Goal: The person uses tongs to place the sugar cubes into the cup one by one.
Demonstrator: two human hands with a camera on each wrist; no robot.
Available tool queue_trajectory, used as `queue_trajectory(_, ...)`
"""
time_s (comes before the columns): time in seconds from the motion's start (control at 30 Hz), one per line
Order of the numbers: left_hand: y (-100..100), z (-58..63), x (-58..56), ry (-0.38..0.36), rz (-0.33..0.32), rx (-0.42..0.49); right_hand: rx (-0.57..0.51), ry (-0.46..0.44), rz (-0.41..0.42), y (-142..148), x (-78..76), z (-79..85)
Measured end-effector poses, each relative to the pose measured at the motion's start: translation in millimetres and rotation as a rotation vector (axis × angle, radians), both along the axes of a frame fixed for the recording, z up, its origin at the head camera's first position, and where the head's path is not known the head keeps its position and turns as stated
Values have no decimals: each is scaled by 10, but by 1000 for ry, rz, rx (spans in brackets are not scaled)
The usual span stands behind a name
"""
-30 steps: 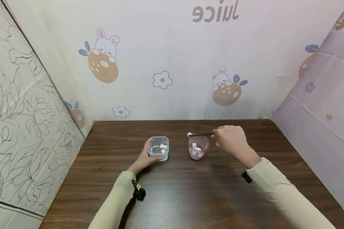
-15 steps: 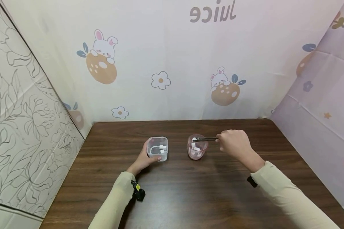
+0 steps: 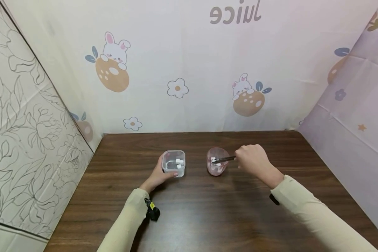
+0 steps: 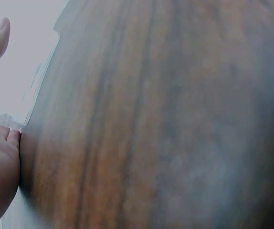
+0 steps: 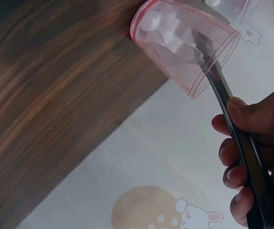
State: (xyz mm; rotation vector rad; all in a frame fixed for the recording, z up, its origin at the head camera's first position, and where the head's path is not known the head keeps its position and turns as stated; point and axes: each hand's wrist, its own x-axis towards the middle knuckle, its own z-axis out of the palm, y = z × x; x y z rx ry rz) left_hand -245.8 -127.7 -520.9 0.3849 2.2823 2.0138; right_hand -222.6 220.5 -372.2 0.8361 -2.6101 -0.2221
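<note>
My left hand (image 3: pixel 157 176) holds a clear square plastic container (image 3: pixel 174 171) by its left side, thumb along the front. A few white cubes (image 3: pixel 179 161) lie inside it. To its right stands a pink transparent cup (image 3: pixel 216 170) with several white cubes in the bottom. My right hand (image 3: pixel 253 160) grips a pair of dark tongs (image 5: pixel 223 90), fingers curled round the handles. The tips of the tongs reach down through the cup's mouth, beside the white cubes (image 5: pixel 173 36) in the right wrist view. Whether the tips pinch a cube is hard to tell.
Both vessels stand on a dark wooden table (image 3: pixel 189 217). A patterned cloth backdrop (image 3: pixel 182 115) rises at the table's far edge, with more panels at left and right. A small black device (image 3: pixel 152 211) sits at the left wrist.
My right hand has lowered the tongs from above the cup's rim down into the cup; a white cube was at their tips earlier. The left hand and container stay in place.
</note>
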Motion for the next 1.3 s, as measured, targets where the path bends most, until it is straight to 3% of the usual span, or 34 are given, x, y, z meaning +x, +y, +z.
queue_trajectory(0.17, -5, 12, 8, 25, -1, -15, 43, 1, 10, -46, -10, 12)
queue_trajectory(0.4, -4, 252, 107, -25, -47, -4, 80, -4, 21, -112, -19, 20)
queue_trajectory(0.63, -14, 24, -3, -11, -22, -15, 88, 34, 55, -156, -21, 23)
queue_trajectory(0.77, -16, -18, -11, 18, -8, -20, 87, 45, 69, -174, -24, 32)
queue_trajectory(0.93, -17, -15, -5, -5, -10, -24, 86, 40, 64, -167, -17, 62)
queue_trajectory(1.3, -2, 317, 152, -8, -59, -32, 62, 16, -2, -99, 13, 234)
